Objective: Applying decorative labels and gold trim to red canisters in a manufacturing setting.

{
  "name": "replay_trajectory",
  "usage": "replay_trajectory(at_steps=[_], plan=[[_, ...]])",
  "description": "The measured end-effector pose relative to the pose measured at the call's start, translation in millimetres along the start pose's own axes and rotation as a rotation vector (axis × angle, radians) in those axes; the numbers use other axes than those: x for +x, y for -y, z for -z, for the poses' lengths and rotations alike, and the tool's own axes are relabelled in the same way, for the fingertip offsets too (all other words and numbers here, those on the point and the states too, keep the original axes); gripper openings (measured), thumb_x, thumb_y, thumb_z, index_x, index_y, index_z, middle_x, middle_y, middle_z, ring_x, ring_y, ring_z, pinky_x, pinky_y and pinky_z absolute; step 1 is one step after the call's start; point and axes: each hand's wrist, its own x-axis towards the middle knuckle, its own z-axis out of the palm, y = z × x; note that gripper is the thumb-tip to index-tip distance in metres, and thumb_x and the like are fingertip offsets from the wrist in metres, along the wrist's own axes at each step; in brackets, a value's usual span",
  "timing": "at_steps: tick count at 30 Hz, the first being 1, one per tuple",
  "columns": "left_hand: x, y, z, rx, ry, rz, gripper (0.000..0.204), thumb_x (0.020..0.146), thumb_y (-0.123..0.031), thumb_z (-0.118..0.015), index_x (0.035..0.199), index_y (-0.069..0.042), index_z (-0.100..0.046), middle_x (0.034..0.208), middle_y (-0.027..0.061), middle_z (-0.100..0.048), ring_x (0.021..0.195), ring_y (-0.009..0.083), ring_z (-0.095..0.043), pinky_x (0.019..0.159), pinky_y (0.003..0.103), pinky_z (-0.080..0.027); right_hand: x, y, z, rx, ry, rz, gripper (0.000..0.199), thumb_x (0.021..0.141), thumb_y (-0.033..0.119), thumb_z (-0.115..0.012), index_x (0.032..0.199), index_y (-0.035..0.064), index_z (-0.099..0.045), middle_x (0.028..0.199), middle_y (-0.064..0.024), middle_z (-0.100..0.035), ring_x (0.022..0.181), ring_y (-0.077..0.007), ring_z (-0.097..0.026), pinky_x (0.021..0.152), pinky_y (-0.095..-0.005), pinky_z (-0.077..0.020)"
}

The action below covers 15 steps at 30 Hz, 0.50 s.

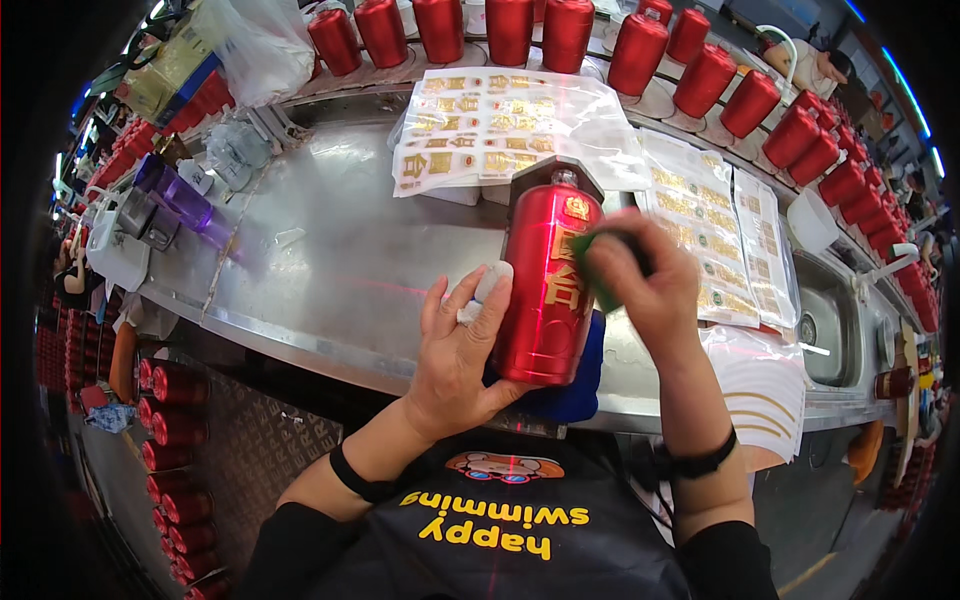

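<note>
While the left hand [450,362] cups the glossy red bottle [543,310] along its left side, thumb at the base, the right hand [652,278] pinches a green pad [612,270] beside its lettering. The bottle leans above a blue cloth [568,402] at the worktop's [330,250] front edge; probably stiff, weighty and slippery, it suits a grip around the lower body.

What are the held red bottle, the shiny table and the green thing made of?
Red bottle: perhaps glass or metal, glossy-coated; bright streaks run down it. Table: probably stainless steel, satin-smooth; its grey top gives soft reflections. Green thing: too blurred to tell material or finish.
</note>
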Motion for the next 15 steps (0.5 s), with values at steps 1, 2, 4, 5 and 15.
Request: replay_trajectory(at_steps=[1, 2, 4, 5, 15], plan=[[-0.4, 0.6, -0.8, 0.007, -0.009, 0.0, 0.087, 0.077, -0.047, -0.072, 0.143, -0.001, -0.038, 0.133, 0.0171, -0.054, 0.133, 0.0391, -0.037, 0.108, 0.059, -0.02, 5.0, -10.1, -3.7, -0.229, -0.303, 0.108, 0.017, 0.077, 0.005, -0.075, 0.09, 0.0048, -0.064, 0.074, -0.0096, -0.059, 0.07, -0.0252, -0.058, 0.063, -0.0345, -0.0469], [-0.6, 0.5, -1.3, 0.013, -0.019, -0.003, 0.086, 0.079, -0.051, -0.069, 0.143, -0.002, -0.039, 0.134, 0.0163, -0.053, 0.134, 0.0388, -0.035, 0.109, 0.058, -0.019, -3.2, -5.4, -1.9, -0.289, -0.179, 0.216, 0.02, 0.075, 0.005, -0.076, 0.09, 0.0057, -0.064, 0.078, -0.0094, -0.06, 0.072, -0.025, -0.058, 0.065, -0.0354, -0.0469], [1.7, 7.8, 2.1, -0.017, 0.051, -0.097, 0.084, 0.082, -0.056, -0.063, 0.143, -0.003, -0.04, 0.135, 0.0151, -0.053, 0.135, 0.0384, -0.034, 0.11, 0.057, -0.018, -28.5, 15.8, 2.1, -0.185, 0.075, 0.273, 0.023, 0.072, 0.006, -0.078, 0.091, 0.0066, -0.065, 0.083, -0.0091, -0.06, 0.075, -0.0245, -0.058, 0.067, -0.036, -0.0472], [3.9, 9.8, 6.3, -0.04, 0.119, -0.188, 0.083, 0.084, -0.06, -0.057, 0.143, -0.004, -0.04, 0.135, 0.014, -0.053, 0.136, 0.0381, -0.032, 0.112, 0.056, -0.016, -38.3, 32.0, 5.4, -0.019, 0.201, 0.223, 0.025, 0.072, 0.006, -0.079, 0.093, 0.0066, -0.066, 0.083, -0.0089, -0.06, 0.076, -0.0242, -0.059, 0.067, -0.0357, -0.0473], [132.7, 46.5, 8.9, 0.04, 0.333, -0.488, 0.062, 0.094, -0.064, -0.034, 0.122, -0.017, -0.064, 0.114, 0.0041, -0.066, 0.125, 0.0286, -0.045, 0.117, 0.05, -0.011, -50.5, 11.2, 65.5, -0.118, 0.036, -0.31, 0.023, 0.089, -0.002, -0.055, 0.111, 0.0002, -0.06, 0.099, -0.011, -0.065, 0.086, -0.0134, -0.059, 0.077, -0.0266, -0.0486]])
